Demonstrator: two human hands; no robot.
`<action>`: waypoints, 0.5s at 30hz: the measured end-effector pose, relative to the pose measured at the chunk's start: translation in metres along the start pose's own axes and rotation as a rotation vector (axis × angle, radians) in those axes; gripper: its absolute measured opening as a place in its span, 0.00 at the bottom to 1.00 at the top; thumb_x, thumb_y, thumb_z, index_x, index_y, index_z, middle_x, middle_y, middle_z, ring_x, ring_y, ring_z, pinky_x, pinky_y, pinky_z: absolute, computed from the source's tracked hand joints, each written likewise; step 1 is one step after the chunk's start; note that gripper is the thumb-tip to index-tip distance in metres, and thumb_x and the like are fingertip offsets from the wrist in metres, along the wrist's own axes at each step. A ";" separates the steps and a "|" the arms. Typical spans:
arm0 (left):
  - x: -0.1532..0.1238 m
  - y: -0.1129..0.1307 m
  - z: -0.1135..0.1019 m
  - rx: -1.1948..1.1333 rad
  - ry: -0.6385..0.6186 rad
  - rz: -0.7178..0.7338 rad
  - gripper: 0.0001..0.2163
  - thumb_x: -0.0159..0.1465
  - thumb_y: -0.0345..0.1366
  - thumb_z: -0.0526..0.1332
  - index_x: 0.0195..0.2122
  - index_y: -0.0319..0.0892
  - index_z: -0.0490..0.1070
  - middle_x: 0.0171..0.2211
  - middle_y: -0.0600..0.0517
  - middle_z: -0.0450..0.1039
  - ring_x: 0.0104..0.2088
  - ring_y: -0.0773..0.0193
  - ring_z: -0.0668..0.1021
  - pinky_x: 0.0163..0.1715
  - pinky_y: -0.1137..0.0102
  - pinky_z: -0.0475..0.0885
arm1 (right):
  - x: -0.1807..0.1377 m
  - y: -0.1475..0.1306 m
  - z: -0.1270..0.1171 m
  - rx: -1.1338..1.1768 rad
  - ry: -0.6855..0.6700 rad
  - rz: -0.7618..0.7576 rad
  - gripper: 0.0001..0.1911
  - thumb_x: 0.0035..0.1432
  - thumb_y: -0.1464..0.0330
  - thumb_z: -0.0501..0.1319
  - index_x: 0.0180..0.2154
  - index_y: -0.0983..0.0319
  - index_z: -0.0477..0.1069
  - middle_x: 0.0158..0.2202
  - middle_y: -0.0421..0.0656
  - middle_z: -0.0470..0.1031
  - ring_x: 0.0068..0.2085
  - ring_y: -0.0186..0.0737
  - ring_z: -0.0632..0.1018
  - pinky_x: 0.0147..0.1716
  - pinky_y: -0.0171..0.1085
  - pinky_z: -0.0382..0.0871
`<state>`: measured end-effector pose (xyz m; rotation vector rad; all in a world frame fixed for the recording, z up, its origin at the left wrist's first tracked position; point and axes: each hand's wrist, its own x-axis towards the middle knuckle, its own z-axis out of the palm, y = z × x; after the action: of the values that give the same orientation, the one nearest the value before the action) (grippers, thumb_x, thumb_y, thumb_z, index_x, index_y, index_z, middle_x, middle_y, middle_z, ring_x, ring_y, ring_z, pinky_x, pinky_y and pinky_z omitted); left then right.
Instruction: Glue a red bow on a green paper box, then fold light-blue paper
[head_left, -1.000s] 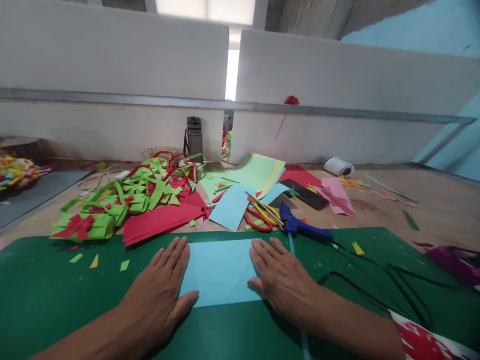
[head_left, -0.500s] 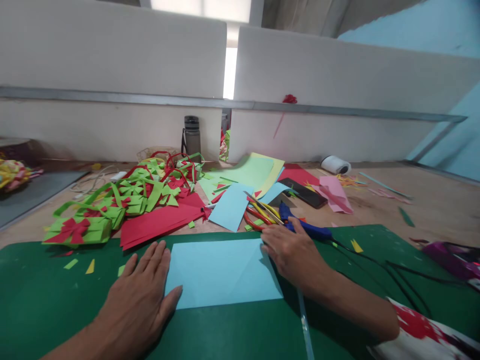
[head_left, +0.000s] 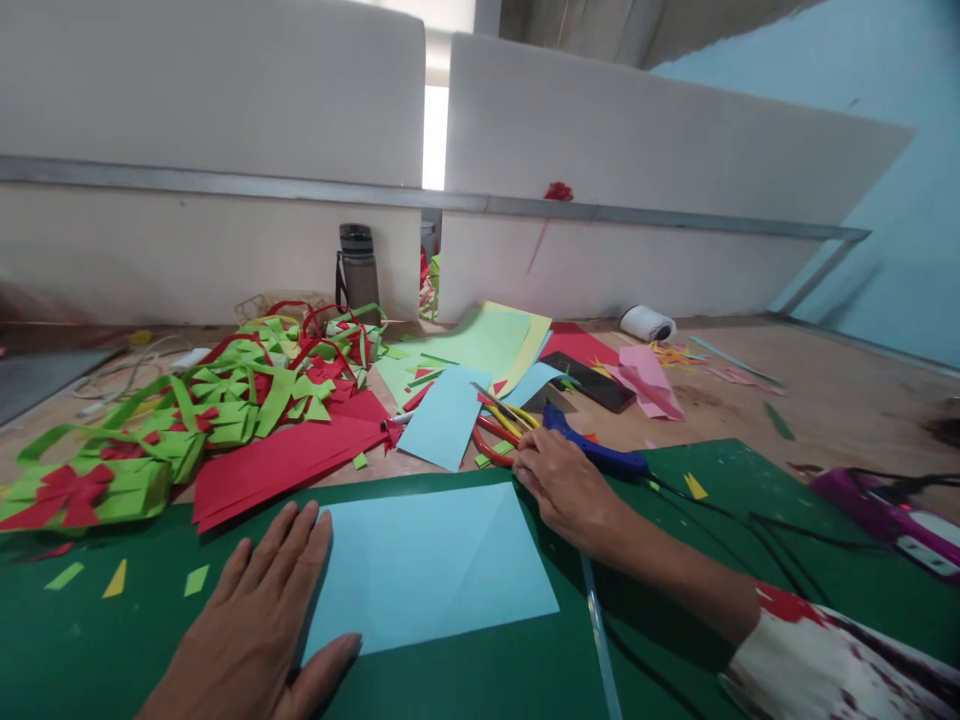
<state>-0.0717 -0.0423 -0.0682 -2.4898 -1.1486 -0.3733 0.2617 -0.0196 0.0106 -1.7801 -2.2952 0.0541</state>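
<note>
A light blue sheet of paper (head_left: pixel 427 570) lies on the green cutting mat (head_left: pixel 442 690), with a faint diagonal crease toward its right side. My left hand (head_left: pixel 259 610) rests flat at its left edge, fingers stretched out and thumb on the lower corner. Beyond the sheet's far right corner, my right hand (head_left: pixel 562 485) has its fingers curled over the handle end of metal-bladed scissors (head_left: pixel 501 405); the grip is partly hidden. Orange-red curved handles (head_left: pixel 484 440) lie beside those fingers. A blue glue gun (head_left: pixel 600 450) is just right of the hand.
Green and red paper bags with bows (head_left: pixel 225 400) are heaped at left, beside red sheets (head_left: pixel 292 460). Loose coloured paper (head_left: pixel 480 340), a phone (head_left: pixel 592 380) and a bottle (head_left: pixel 358 270) stand farther back. A purple power strip (head_left: pixel 885 515) and cables lie at right.
My view has shifted right and the sheet looks slightly turned. My right hand's raised index finger has come down, and its fingers are now curled over the scissors' handle end. My left hand stays flat.
</note>
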 end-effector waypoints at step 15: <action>0.015 0.007 -0.026 0.028 -0.002 0.015 0.42 0.63 0.51 0.52 0.67 0.31 0.30 0.58 0.32 0.61 0.55 0.35 0.68 0.44 0.48 0.67 | -0.004 -0.005 -0.006 0.233 -0.002 0.031 0.02 0.55 0.70 0.62 0.30 0.61 0.70 0.47 0.46 0.71 0.54 0.48 0.67 0.50 0.52 0.56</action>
<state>-0.0583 -0.0477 -0.0408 -2.4737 -1.1284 -0.3478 0.2594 -0.0250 0.0167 -1.6973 -2.1614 0.3156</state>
